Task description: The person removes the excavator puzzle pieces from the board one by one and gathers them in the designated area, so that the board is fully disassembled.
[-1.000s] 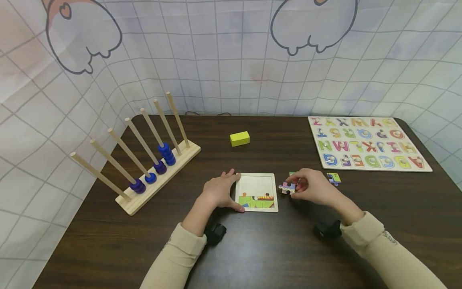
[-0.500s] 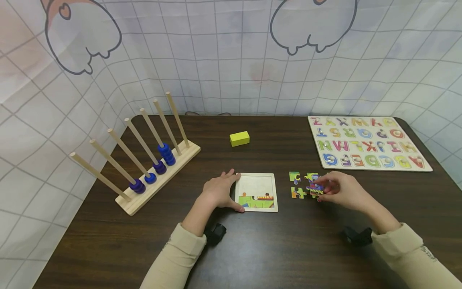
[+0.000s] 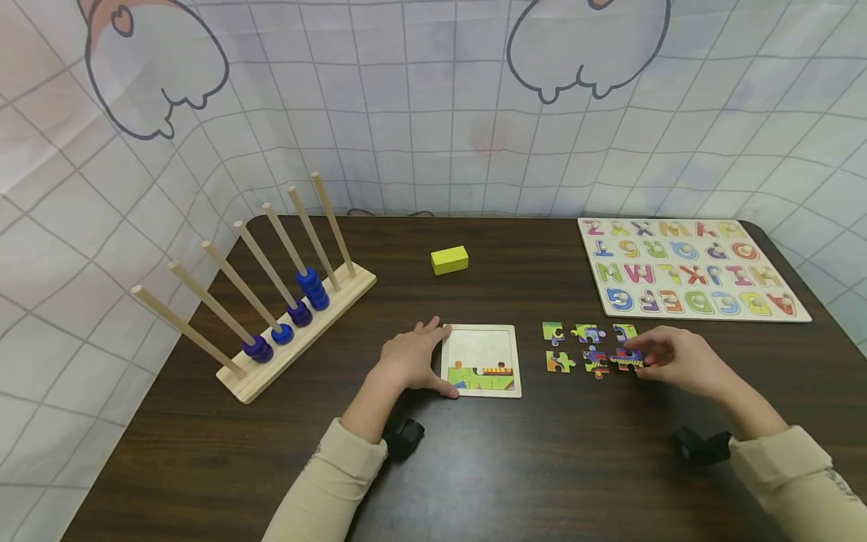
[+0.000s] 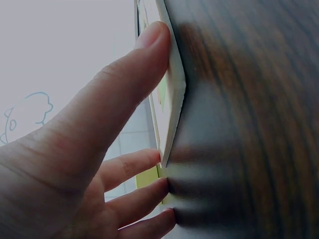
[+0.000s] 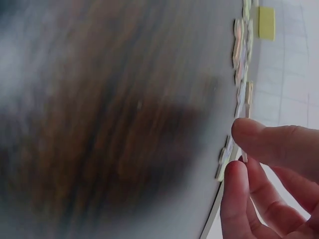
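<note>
My left hand [image 3: 409,358] rests at the left side of a square wooden puzzle tray [image 3: 484,327], fingers spread, the thumb at its near left corner. Along the tray's bottom lie fitted green jigsaw pieces [image 3: 482,381]. In the left wrist view the thumb [image 4: 134,69] lies over the tray's edge. My right hand [image 3: 684,363] pinches a purple jigsaw piece [image 3: 626,359] with a yellow striped edge, by its right side, just over the table. Several loose jigsaw pieces [image 3: 586,333] lie in two rows between tray and right hand.
A wooden peg stand [image 3: 308,331] with blue and purple beads stands at the left. Behind the tray sits a yellow block [image 3: 450,260]. An alphabet puzzle board [image 3: 698,278] lies at the back right. A patterned cloth [image 3: 447,113] hangs behind the table.
My right hand has moved right, away from the tray, with the striped purple jigsaw piece, uncovering the loose pieces. My left hand has stayed at the tray.
</note>
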`<state>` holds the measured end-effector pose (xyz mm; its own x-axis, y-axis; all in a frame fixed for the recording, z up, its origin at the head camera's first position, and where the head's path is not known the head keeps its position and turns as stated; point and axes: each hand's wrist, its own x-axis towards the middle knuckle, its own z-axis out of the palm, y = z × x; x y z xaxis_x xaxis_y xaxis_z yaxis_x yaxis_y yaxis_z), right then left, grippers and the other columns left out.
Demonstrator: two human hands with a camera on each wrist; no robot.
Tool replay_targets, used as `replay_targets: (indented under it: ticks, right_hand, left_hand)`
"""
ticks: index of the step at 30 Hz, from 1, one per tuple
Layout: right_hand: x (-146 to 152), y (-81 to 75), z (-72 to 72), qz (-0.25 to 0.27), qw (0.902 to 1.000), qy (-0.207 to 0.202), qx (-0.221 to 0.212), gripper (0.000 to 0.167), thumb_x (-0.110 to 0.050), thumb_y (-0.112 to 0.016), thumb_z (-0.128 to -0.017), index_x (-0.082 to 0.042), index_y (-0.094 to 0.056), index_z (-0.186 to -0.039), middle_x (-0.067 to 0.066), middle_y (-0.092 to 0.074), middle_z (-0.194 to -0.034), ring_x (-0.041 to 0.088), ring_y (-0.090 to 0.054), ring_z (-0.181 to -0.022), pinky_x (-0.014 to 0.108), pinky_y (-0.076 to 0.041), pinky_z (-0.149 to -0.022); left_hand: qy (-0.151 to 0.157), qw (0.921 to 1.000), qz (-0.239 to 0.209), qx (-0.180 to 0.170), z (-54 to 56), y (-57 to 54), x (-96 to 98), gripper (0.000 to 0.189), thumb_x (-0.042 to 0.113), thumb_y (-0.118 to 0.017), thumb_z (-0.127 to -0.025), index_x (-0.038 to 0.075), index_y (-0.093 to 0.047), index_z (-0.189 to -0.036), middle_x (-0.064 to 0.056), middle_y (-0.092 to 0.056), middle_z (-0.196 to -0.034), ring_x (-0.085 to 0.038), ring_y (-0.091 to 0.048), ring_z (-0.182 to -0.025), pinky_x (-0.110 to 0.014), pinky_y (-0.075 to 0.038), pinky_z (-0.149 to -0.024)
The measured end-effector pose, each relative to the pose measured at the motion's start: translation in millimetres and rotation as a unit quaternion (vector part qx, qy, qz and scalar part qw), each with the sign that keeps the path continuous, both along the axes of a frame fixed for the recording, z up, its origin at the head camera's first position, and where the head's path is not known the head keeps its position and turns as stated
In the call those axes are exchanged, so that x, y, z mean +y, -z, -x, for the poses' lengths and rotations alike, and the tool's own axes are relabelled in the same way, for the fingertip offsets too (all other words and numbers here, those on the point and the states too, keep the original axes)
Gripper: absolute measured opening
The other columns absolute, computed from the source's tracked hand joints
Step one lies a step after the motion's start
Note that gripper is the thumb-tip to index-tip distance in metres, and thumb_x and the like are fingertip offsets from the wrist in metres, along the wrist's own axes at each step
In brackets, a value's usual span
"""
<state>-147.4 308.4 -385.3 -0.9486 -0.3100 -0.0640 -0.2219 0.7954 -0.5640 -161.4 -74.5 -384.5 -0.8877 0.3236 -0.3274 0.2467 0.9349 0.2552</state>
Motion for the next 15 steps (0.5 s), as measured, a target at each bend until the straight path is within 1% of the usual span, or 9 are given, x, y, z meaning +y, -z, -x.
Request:
replay_targets:
  ticks: [4,10,15]
  right_hand:
    - [4.5,0.9,2.6,-0.016,0.9998,0.010,-0.012,0.036,-0.004,-0.076,-0.071,0.001,-0.065,-0.104,0.007,-0.060,-0.084,0.017,-0.052,-0.072,0.027,-0.041,-0.055]
    - [7.5,4.4,5.3,-0.025,0.9985,0.026,-0.041,0.037,-0.004,-0.075,-0.071,0.003,-0.064,-0.106,0.006,-0.059,-0.081,0.020,-0.051,-0.072,0.031,-0.039,-0.057]
    - [8.6,5.0,4.5,-0.028,0.9984,0.029,-0.039,0.036,-0.004,-0.076,-0.071,0.003,-0.065,-0.105,0.009,-0.060,-0.084,0.020,-0.053,-0.073,0.032,-0.039,-0.059]
  left_hand:
    - [-0.001,1.0000,-0.003,0.000,-0.1,-0.2,-0.1,0.104,0.055,-0.079,-0.058,0.021,-0.031,-0.144,-0.001,-0.020,-0.151,-0.024,-0.023,-0.135,-0.051,-0.036,-0.095]
    - [-0.002,1.0000,-0.005,0.000,-0.2,-0.2,-0.3,0.104,0.055,-0.079,-0.058,0.021,-0.031,-0.144,-0.001,-0.020,-0.150,-0.025,-0.023,-0.135,-0.053,-0.035,-0.095]
    - [-0.001,1.0000,-0.003,0.000,0.0,0.2,-0.1,0.104,0.056,-0.079,-0.058,0.021,-0.031,-0.144,-0.001,-0.020,-0.150,-0.025,-0.024,-0.135,-0.052,-0.035,-0.095]
